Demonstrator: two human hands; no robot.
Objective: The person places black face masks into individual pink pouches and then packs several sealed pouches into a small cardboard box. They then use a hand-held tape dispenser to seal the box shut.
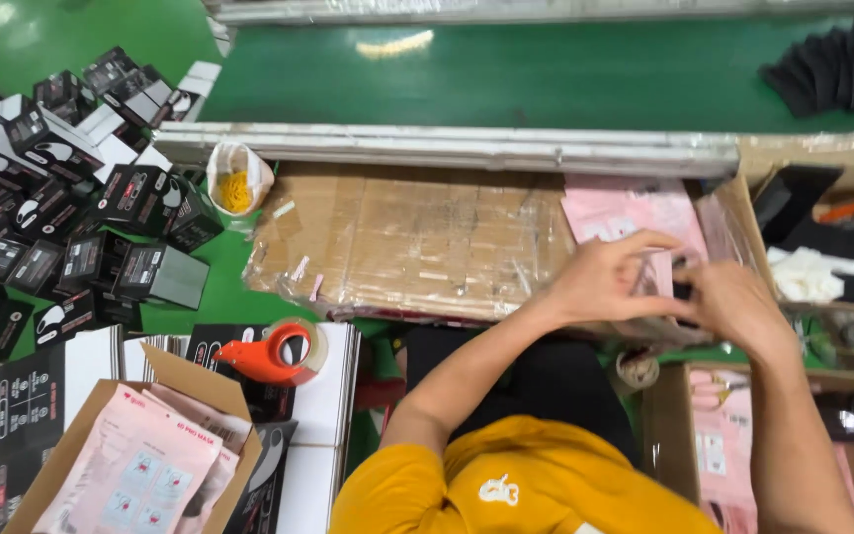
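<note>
1. While your left hand and right hand meet, fingers pinching a small dark item above the pink pouches, a loose grip could drop it.
2. Beyond, your elbow could nudge the orange tape dispenser.
3. Farthest, the black boxes could slide off their pile.

A small dark item sits pinched between the fingertips of both hands, mostly hidden, so its shape cannot be told. It is held above a pink flat packet lying on the cardboard-covered tabletop.
</note>
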